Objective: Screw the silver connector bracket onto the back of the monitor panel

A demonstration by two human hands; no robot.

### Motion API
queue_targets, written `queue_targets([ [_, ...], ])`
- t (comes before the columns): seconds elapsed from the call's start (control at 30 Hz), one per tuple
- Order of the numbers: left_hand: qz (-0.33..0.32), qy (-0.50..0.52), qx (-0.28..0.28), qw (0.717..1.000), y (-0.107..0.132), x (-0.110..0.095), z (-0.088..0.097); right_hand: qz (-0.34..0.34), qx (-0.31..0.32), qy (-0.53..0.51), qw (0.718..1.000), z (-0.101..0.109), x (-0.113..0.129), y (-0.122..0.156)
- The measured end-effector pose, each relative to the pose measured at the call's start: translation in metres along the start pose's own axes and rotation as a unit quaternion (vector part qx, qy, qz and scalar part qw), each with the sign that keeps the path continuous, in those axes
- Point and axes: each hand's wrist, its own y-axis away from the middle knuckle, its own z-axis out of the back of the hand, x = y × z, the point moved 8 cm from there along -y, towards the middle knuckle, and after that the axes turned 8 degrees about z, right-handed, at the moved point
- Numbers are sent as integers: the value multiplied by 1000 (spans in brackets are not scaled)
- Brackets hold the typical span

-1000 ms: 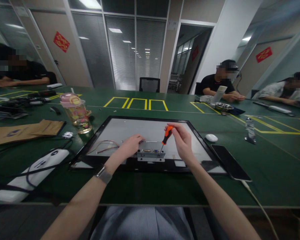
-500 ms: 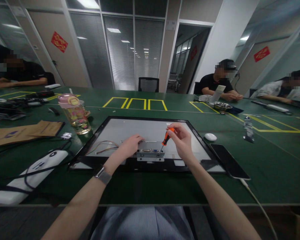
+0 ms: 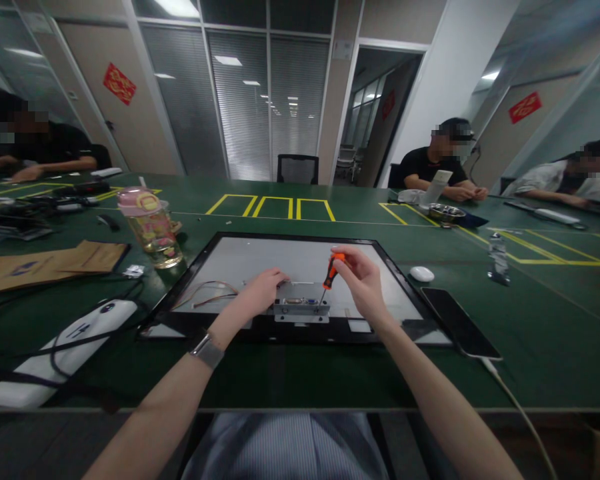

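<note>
My right hand (image 3: 364,280) is closed around the orange and black handle of a screwdriver (image 3: 335,270). Its thin shaft slants down to the right end of a metal bracket (image 3: 301,309) with several connector ports; the exact tip contact is too small to tell. At the bracket's left end, my left hand (image 3: 265,292) grips with bent fingers; the thumb and part of the grip are hidden. The bracket stands along the near edge of a display panel (image 3: 260,257) lying flat, pale inside with a black frame. Thin wires (image 3: 205,288) lie left of my left hand.
Left of the panel stand a drink bottle (image 3: 150,230), a paper bag (image 3: 87,257) and a white power strip (image 3: 63,353) with black cables. A phone (image 3: 460,323) on a cable and a white case (image 3: 422,274) lie to the right. Other people sit across the green table (image 3: 260,380).
The screwdriver handle and my right hand have shifted very slightly to the left. My left hand and the panel stay put. At far left, another person's hands have moved.
</note>
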Motion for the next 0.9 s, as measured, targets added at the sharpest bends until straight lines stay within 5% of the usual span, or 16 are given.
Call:
queue_targets([
  [0.23,18,0,13,1000,0,0,1,34,-22,64,997,4,11,-1],
  [0.5,11,-9,9,1000,2,-2,3,14,-2,-2,1000,0,2,1],
  [0.9,-1,4,5,1000,-1,0,0,28,-9,35,999,1,10,0],
])
